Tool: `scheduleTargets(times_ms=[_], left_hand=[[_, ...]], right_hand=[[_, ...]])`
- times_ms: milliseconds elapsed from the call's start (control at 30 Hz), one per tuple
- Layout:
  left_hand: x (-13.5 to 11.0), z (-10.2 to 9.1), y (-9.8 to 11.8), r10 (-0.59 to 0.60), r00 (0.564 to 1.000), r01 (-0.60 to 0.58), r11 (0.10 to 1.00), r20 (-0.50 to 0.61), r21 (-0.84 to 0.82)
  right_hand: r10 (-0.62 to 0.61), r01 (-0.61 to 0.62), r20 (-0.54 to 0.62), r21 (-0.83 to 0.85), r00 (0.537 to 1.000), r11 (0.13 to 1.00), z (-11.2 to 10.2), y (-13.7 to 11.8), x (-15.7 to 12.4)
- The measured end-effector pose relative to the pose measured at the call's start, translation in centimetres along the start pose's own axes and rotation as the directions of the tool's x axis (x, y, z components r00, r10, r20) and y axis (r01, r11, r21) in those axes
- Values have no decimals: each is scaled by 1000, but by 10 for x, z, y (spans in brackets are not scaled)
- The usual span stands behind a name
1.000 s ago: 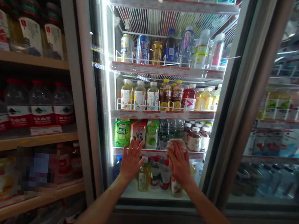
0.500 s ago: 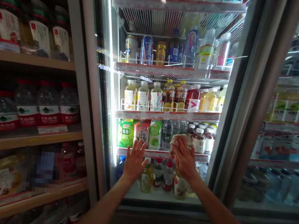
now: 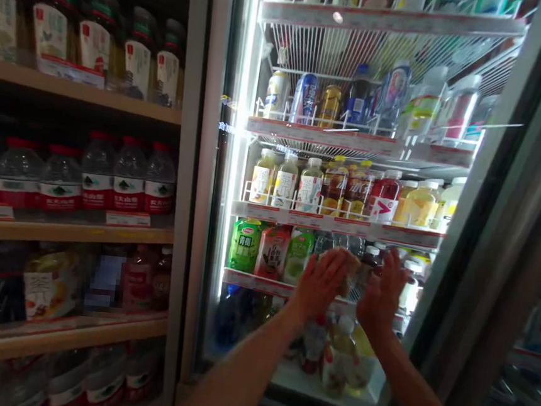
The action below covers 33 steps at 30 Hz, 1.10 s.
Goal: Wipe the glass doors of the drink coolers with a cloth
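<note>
My left hand (image 3: 321,284) is on a crumpled, pale brownish cloth (image 3: 351,268), which shows past its fingertips. The cloth is against the glass door of a lit drinks fridge, in front of the shelf with green and red drink bottles. My right hand (image 3: 383,295) is raised just to the right of the cloth, its fingers apart and slightly blurred, with nothing visible in it. Behind the glass near my left hand stand a green bottle (image 3: 299,256) and a red bottle (image 3: 272,252).
Wooden shelves (image 3: 83,234) with red-capped water bottles (image 3: 98,169) stand on the left. The fridge's metal door frame (image 3: 461,295) runs down the right side. Shelves of cans and bottles, including a blue can (image 3: 304,97), fill the fridge above my hands.
The cloth has passed from my right hand to my left hand. My left hand has moved right, and my right hand has come off the cloth. The view has swung left.
</note>
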<state>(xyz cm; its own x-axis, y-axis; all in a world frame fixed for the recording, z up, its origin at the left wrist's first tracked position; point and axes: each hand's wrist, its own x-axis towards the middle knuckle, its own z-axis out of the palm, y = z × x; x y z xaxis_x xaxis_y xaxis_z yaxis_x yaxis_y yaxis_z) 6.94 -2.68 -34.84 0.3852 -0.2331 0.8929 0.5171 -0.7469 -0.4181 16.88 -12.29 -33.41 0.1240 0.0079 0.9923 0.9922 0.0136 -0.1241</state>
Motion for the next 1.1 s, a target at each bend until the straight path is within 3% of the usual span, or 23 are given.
scheduleTargets(times_ms=[67, 133, 233, 300, 367, 400, 467, 500, 567, 633, 700, 767, 833, 967, 1100], left_hand=[[-14, -5, -16, 7, 1000, -7, 1000, -13, -1], [-40, -19, -50, -35, 999, 35, 999, 3, 6], [-83, -44, -109, -269, 963, 264, 958, 28, 111], [-97, -52, -128, -418, 908, 418, 892, -38, 169], [-93, -47, -116, -417, 908, 419, 892, -49, 169], [-85, -40, -101, -356, 934, 356, 922, -27, 150], [-67, -24, -65, -119, 993, 117, 989, 20, 85], [-60, -17, -49, -34, 999, 33, 998, 34, 51], [-57, -10, -34, -32, 999, 31, 999, 18, 26], [-68, -15, -47, -105, 994, 105, 994, 1, 34], [-85, -28, -79, -221, 975, 221, 973, -14, 64], [-94, -38, -110, -378, 923, 383, 919, -75, 88], [-88, -40, -125, -446, 888, 453, 890, -112, 46], [-41, -24, -100, -343, 937, 339, 939, -73, -56], [3, -16, -70, -403, 911, 403, 915, -85, -18]], right_hand=[[-72, 68, -13, -179, 997, 981, 4, 19, 9], [-105, 115, 50, -270, 993, 956, 9, 31, 11], [-97, 120, 91, -311, 991, 943, 16, 35, 6], [-96, 115, 70, -341, 993, 933, 18, 32, 4], [-101, 113, 52, -359, 994, 927, 20, 29, 3], [-105, 114, 46, -359, 993, 926, 20, 29, 3], [-103, 113, 48, -351, 994, 929, 20, 29, 4], [-100, 112, 52, -349, 994, 931, 19, 30, 4], [-107, 118, 51, -340, 993, 933, 18, 31, 5], [-107, 119, 54, -327, 993, 938, 17, 32, 4], [-98, 111, 56, -318, 994, 941, 17, 31, 3], [-80, 96, 62, -323, 995, 942, 18, 29, 3], [-72, 88, 63, -324, 995, 942, 19, 28, 3], [-80, 96, 63, -315, 995, 944, 19, 28, 4], [-78, 96, 67, -323, 995, 941, 17, 29, 3]])
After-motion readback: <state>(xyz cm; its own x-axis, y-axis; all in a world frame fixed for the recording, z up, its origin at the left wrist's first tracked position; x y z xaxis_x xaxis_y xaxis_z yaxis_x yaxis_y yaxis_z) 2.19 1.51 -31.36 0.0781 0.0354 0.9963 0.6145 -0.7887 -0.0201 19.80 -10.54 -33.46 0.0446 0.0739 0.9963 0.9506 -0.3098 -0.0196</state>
